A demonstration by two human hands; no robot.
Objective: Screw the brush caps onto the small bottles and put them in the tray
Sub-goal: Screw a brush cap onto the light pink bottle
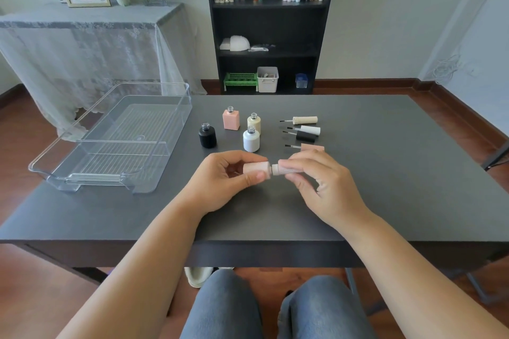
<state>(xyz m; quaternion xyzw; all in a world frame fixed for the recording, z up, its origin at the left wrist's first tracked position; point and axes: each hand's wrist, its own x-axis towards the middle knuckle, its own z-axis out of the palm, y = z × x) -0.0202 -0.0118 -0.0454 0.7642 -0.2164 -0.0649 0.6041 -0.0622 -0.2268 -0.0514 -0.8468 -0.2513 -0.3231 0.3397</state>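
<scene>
My left hand (228, 179) grips a pale pink bottle (257, 168) lying sideways above the table, neck pointing right. My right hand (322, 181) holds a pale pink brush cap (286, 169) against that neck; the two meet at a narrow gap. Behind them stand uncapped bottles: black (207, 136), pink square (231, 119), cream (254, 121) and white (251, 140). Loose brush caps lie to the right: cream (304, 120), white (309, 129), black (305, 136) and pink (312, 148), partly hidden by my right hand. The clear plastic tray (82, 162) sits at the left with nothing in it.
The dark grey table (399, 173) carries everything; its front edge is near my knees. A black shelf unit (270, 22) with more bottles stands behind the table. A lace-covered side table (82, 36) is at the back left.
</scene>
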